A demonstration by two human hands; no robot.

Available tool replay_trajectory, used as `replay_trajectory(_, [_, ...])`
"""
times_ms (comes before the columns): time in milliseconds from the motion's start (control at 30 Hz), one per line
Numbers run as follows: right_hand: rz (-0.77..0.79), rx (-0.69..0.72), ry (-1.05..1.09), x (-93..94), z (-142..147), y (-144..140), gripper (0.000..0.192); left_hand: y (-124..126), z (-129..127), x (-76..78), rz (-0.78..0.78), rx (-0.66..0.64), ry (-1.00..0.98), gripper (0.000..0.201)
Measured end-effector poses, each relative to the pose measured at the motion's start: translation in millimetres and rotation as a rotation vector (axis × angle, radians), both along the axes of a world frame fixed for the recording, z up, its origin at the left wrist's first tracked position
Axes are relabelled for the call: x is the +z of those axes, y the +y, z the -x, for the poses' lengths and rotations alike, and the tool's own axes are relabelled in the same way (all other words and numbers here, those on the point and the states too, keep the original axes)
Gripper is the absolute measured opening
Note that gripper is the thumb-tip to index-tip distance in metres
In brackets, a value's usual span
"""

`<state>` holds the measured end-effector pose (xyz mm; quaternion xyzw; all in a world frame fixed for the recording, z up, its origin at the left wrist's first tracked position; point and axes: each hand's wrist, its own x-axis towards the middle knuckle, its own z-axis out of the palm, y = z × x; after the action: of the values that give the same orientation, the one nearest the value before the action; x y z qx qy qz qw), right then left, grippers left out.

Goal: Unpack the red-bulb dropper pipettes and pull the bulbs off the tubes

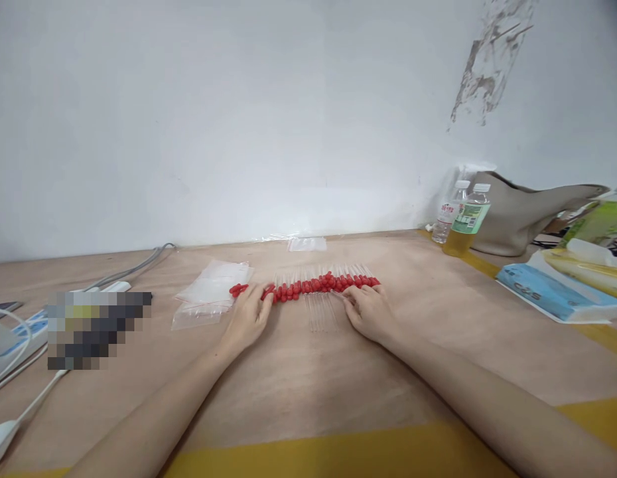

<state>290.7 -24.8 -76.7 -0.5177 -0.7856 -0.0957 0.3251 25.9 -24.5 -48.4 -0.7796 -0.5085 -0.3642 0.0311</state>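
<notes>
A row of glass droppers with red rubber bulbs (293, 290) lies across the table in front of me. Most of their thin clear tubes point toward the wall, while several tubes (321, 313) in the middle point toward me. My left hand (249, 309) is at the row's left end, its thumb and forefinger closed around a red bulb. At the right end, my right hand (369, 309) has its fingertips pinched on a clear dropper tube (337, 294), with the palm low over the table. Its fingers partly cover the bulbs there.
Clear zip bags (213, 284) lie left of the row, and another bag (307, 244) is by the wall. A power strip (27, 335) and cables are at far left. Two bottles (466, 222), a grey bag (510, 212) and a blue tissue pack (557, 290) stand at right.
</notes>
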Motion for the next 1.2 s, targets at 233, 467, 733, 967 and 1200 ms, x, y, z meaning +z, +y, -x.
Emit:
replay_trajectory(233, [-0.029,0.051,-0.050,-3.4,5,-2,0.019,31,61,12.2,-0.003,0.370,-0.145,0.023])
replay_trajectory(467, [-0.030,0.132,-0.056,-4.5,9,-8,0.026,40,72,7.6,0.118,0.462,-0.090,0.031])
replay_trajectory(733, [-0.004,0.170,-0.067,-1.8,11,-10,0.034,51,80,0.5,0.203,0.526,0.029,0.029])
replay_trajectory(967, [0.003,0.174,-0.075,-0.5,10,-12,0.037,50,80,-1.9,0.232,0.540,0.122,0.039])
replay_trajectory(1200, [0.011,0.169,-0.084,0.1,10,-12,0.039,47,79,-0.2,0.201,0.556,0.165,0.039])
